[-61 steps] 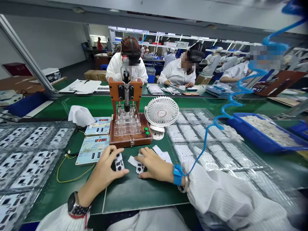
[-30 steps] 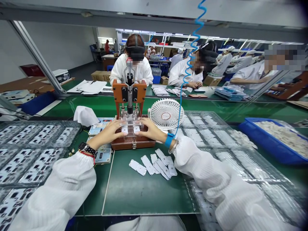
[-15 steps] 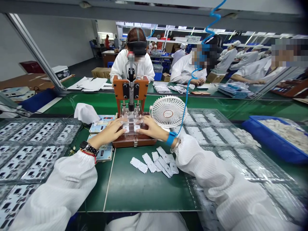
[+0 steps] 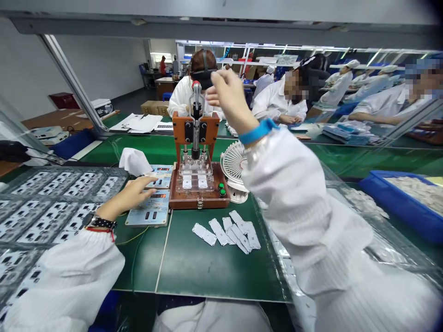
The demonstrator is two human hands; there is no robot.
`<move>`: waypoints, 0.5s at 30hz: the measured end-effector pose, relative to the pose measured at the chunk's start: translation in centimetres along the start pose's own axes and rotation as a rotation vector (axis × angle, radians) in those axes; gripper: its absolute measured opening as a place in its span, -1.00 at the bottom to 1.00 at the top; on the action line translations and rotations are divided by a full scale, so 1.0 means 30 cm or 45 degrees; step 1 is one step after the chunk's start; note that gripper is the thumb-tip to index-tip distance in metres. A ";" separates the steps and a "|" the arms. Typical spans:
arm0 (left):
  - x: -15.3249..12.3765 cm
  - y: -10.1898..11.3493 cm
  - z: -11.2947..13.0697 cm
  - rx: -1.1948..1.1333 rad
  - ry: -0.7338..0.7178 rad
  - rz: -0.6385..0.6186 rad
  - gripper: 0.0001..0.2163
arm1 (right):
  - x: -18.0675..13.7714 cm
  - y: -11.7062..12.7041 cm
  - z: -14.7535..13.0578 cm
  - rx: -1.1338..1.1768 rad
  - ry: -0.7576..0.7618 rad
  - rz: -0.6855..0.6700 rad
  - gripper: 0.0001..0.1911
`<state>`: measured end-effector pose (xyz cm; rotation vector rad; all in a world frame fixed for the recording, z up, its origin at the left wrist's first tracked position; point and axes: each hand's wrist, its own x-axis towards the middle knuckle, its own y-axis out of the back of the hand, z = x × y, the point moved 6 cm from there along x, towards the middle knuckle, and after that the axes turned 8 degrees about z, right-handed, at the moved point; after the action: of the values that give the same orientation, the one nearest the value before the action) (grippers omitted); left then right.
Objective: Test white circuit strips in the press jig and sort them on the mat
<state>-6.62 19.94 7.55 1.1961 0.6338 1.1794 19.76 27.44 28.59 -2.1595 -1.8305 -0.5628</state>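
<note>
A wooden-based press fixture stands in the middle of the green mat, with two small white boards lying under its clear plate. Its upright lever carries a red knob. My right hand is raised just right of that lever, fingers half curled and holding nothing that I can see. My left hand lies flat with its fingers stretched onto the blue meter panels left of the fixture. Several loose white boards lie on the mat in front of the fixture.
Clear trays of boards fill the left side. A small white fan stands right of the fixture, behind my right sleeve. More clear trays and a blue bin lie to the right. Other people in white coats sit across the green belt.
Both hands left the fixture's plate. My right hand rose to beside the lever's top, and my left hand drew back onto the meter panels. The two boards stay in the fixture.
</note>
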 end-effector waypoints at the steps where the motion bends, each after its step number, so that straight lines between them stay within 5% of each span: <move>1: -0.007 -0.004 -0.012 0.014 0.007 -0.044 -0.36 | 0.037 -0.053 -0.013 0.017 -0.136 -0.138 -0.64; 5: -0.024 0.013 -0.022 -0.008 0.029 -0.028 -0.31 | 0.074 -0.135 -0.077 0.126 -0.296 -0.388 -0.79; 7: -0.026 0.014 -0.017 -0.040 0.041 -0.051 -0.28 | 0.029 -0.107 -0.141 0.264 0.002 -0.445 -0.94; 11: -0.020 -0.032 -0.016 -0.042 0.089 -0.297 -0.09 | -0.221 -0.025 -0.222 0.230 0.894 -0.620 -0.70; 15: -0.001 -0.071 -0.016 0.047 0.098 -0.433 0.07 | -0.379 0.005 -0.134 -0.090 1.018 -0.341 -0.84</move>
<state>-6.30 20.26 5.40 1.0283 0.8823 0.9320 17.87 15.63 27.10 -1.3844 -1.6222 -1.3271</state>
